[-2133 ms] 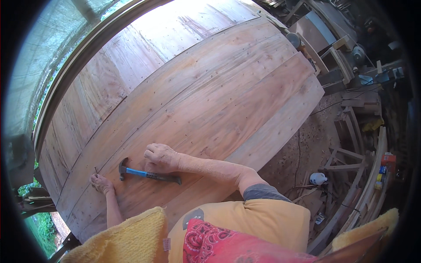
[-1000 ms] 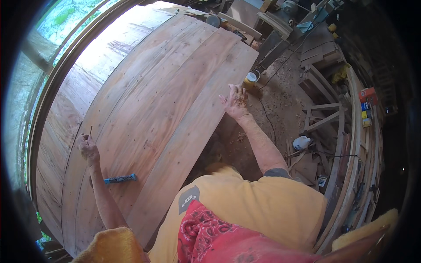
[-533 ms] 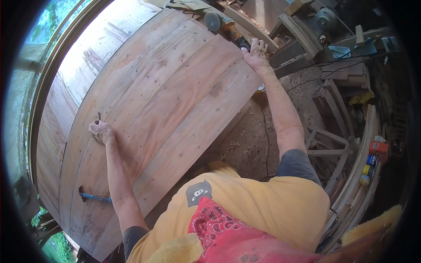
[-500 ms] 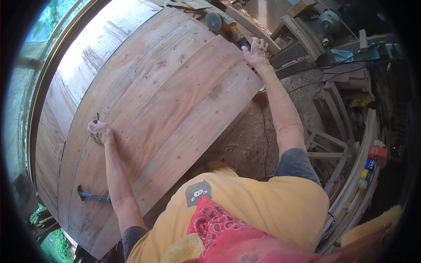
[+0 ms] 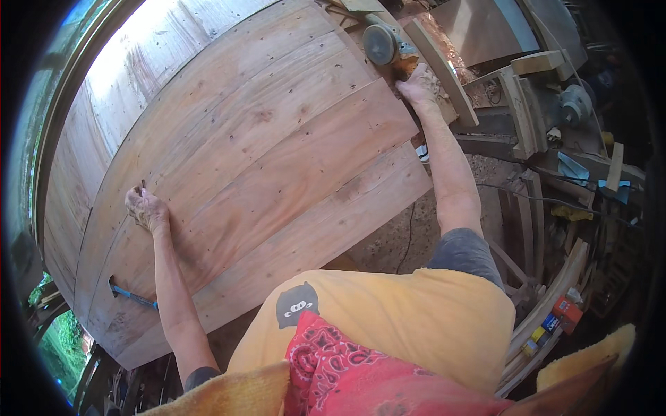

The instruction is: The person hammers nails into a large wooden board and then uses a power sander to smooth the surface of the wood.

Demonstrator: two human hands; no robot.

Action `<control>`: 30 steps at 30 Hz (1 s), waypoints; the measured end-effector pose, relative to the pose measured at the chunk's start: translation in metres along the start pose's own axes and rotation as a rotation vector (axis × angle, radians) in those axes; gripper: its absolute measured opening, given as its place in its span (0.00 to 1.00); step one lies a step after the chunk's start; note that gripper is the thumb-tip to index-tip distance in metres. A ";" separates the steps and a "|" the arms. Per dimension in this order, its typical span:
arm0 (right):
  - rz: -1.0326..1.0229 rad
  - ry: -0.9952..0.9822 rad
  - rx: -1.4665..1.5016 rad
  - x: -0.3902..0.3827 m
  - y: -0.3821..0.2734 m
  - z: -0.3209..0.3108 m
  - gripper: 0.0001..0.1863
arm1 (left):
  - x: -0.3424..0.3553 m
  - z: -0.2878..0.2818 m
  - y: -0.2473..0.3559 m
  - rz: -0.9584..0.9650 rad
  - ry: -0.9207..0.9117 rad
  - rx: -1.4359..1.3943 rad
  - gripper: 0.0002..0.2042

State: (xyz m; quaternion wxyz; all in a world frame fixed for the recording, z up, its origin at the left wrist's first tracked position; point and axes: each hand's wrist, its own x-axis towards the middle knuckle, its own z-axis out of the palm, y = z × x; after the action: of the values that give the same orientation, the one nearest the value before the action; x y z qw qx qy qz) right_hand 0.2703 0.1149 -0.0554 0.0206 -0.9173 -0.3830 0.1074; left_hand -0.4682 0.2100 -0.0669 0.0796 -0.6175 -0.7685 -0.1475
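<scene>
Near the left edge of the big plank panel (image 5: pixel 263 159), my left hand (image 5: pixel 146 210) rests knuckles-up on the wood, fingers pinched closed around a small dark nail (image 5: pixel 143 185) that stands upright above them, its point on the board. I judge I am holding it there to keep its place on the plank, which is why the arm lies flat and straight along the surface. The blue-handled hammer (image 5: pixel 130 295) lies loose on the panel near its lower left corner, well apart from either hand, beside my left forearm. My right arm stretches out full length past the panel's far right corner, the elbow nearly straight. There my right hand (image 5: pixel 418 84) is curled down onto a cluttered spot just beside a round grey disc tool (image 5: pixel 380 44) and a curved timber piece (image 5: pixel 440 66). Its fingers are bent as if closing on something small, but I cannot tell whether they grip anything.
</scene>
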 end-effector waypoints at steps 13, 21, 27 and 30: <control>0.109 -0.443 0.826 -0.042 0.079 -0.077 0.28 | 0.007 0.021 -0.023 0.084 0.040 0.011 0.13; 0.140 -0.534 1.034 -0.186 0.087 -0.134 0.28 | 0.010 0.026 -0.021 0.051 -0.007 0.052 0.16; 0.137 -0.706 1.105 -0.288 0.024 -0.095 0.24 | 0.008 0.023 -0.010 -0.033 -0.067 0.029 0.17; 0.110 -0.752 1.089 -0.327 -0.028 -0.070 0.23 | 0.005 0.022 -0.005 -0.073 -0.042 -0.063 0.18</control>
State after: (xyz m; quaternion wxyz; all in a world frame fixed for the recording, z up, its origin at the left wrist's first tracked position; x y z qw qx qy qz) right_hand 0.0423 -0.0935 0.0750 0.3405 -0.6941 -0.2078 0.5993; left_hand -0.4730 0.2203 -0.0871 0.0387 -0.5941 -0.7870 -0.1615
